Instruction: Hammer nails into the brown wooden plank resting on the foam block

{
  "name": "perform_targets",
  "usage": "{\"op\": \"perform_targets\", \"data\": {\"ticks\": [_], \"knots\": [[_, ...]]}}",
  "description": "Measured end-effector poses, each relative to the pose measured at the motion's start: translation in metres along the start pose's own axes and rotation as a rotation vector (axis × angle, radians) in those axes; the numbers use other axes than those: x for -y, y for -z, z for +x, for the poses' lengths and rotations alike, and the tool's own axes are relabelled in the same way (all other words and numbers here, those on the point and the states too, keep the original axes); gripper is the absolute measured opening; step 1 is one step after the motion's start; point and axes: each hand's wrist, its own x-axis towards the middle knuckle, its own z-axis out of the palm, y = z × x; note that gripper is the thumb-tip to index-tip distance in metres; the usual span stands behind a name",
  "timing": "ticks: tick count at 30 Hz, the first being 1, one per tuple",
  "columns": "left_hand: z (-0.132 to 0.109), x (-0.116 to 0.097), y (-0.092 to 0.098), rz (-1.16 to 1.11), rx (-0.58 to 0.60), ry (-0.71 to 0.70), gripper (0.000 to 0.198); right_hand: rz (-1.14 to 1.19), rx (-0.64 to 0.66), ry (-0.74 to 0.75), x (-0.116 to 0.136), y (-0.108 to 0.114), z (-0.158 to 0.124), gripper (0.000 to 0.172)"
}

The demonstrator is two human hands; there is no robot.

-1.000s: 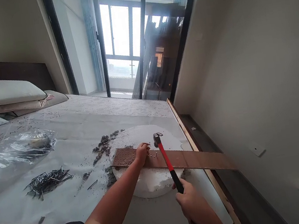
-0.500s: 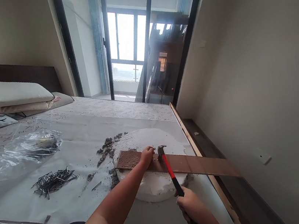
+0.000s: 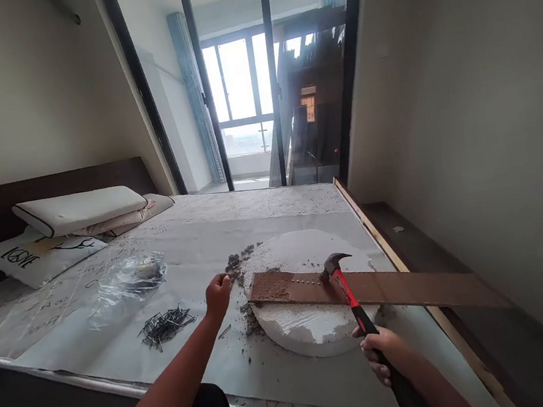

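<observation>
Lying toward the bed's (image 3: 251,203) near edge, the nail pile (image 3: 166,326) is prob light but slippery, so pinch nails singly by the shank. Next is the left grip (image 3: 218,295), fingers curled together; can't tell if anything's in it. Brown board (image 3: 389,286) lies across the round white block (image 3: 302,246) n sticks out past the bed's right edge; looks stiff, hold by the long sides. Hammer (image 3: 360,315) is prob top-heavy, best held low on the black handle, where the right grip (image 3: 391,352) is wrapped. Vs 0.5 s ago, left grip's off the board, now left of it; hammer head's still at the board.
</observation>
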Motion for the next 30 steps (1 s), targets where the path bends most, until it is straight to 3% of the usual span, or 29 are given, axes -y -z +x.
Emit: {"op": "perform_targets", "data": {"ticks": [4,7,16,22,25,30], "knots": [[-0.008,0.063,0.025,0.679,0.296,-0.015,0.020,0.081,0.013,-0.025,-0.002,0.001,0.004,0.034],[-0.016,0.080,0.023,0.811,0.392,-0.002,0.012,0.164,-0.014,-0.014,-0.004,0.002,0.006,0.032],[-0.014,0.083,-0.001,0.878,0.507,-0.051,0.005,0.207,0.050,-0.048,0.003,0.003,0.003,0.030],[-0.009,0.080,-0.006,0.872,0.480,-0.097,0.015,0.225,0.028,-0.059,0.013,-0.004,-0.001,0.026],[-0.003,0.075,-0.003,0.724,0.424,-0.097,0.023,0.230,0.024,-0.053,0.015,-0.005,-0.001,0.025],[0.007,0.066,0.008,0.289,0.288,0.029,0.036,0.276,0.022,-0.020,0.017,-0.006,-0.001,0.024]]}}
